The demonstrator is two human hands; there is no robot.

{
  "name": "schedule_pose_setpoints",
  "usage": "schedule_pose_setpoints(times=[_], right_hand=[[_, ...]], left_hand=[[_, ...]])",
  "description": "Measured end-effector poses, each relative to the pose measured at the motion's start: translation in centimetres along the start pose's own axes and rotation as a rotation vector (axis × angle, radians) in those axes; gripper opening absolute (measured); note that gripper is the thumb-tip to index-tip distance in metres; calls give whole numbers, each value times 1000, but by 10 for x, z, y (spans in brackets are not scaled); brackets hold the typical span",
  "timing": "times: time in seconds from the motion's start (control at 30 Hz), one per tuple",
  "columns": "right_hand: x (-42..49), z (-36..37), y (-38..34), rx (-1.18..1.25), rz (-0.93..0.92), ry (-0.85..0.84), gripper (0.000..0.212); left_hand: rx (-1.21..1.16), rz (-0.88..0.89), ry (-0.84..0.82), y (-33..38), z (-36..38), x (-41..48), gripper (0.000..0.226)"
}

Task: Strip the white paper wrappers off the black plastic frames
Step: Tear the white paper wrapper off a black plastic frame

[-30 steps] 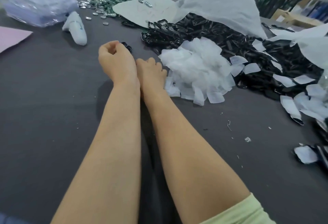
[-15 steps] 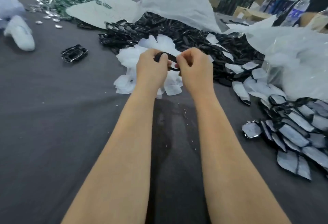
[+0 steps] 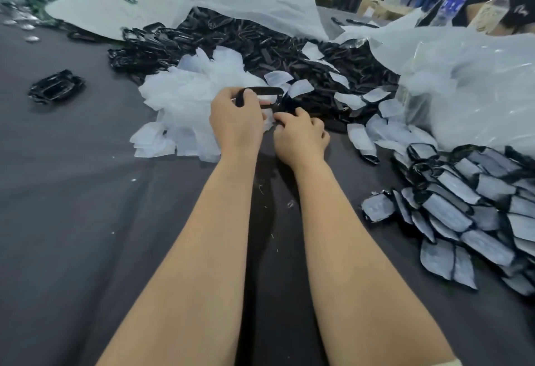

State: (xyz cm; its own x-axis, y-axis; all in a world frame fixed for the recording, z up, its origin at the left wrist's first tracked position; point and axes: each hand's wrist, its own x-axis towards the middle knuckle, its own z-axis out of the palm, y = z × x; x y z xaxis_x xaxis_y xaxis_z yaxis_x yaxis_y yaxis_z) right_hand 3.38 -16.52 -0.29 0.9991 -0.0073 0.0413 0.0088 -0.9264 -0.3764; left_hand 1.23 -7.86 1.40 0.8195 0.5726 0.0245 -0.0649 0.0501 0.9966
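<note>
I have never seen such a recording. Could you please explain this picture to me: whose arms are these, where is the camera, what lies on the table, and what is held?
There is no machine here: a person works with bare hands, and the one camera sits on the person's head, looking forward and down along both forearms. The left hand grips a black plastic frame by its end. The right hand is just below it, curled beside a white scrap; whether it pinches that scrap I cannot tell. On the dark table cloth lie a heap of stripped white wrappers, a big pile of bare black frames behind it, and at the right a stack of frames still wrapped. One single frame lies apart at the left.
</note>
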Motion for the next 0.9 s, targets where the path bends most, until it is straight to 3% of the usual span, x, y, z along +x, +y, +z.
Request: schedule_pose_setpoints(times=[0.2, 0.37, 0.5, 0.63, 0.9], right_hand=[[1, 3, -1, 13, 74, 162, 36], [-5, -3, 6, 21, 71, 157, 37], [-8, -2, 9, 97, 118, 263, 40], [0, -4, 15, 35, 190, 179, 47], [3, -4, 22, 74, 278, 239, 43]], left_hand=[[-195, -54, 23, 3, -13, 2, 12], [-251, -85, 9, 4, -18, -3, 11], [-253, -94, -8, 3, -16, -6, 10], [-250, -120, -52, 3, -8, -7, 12], [-209, -147, -138, -2, -3, -11, 13]])
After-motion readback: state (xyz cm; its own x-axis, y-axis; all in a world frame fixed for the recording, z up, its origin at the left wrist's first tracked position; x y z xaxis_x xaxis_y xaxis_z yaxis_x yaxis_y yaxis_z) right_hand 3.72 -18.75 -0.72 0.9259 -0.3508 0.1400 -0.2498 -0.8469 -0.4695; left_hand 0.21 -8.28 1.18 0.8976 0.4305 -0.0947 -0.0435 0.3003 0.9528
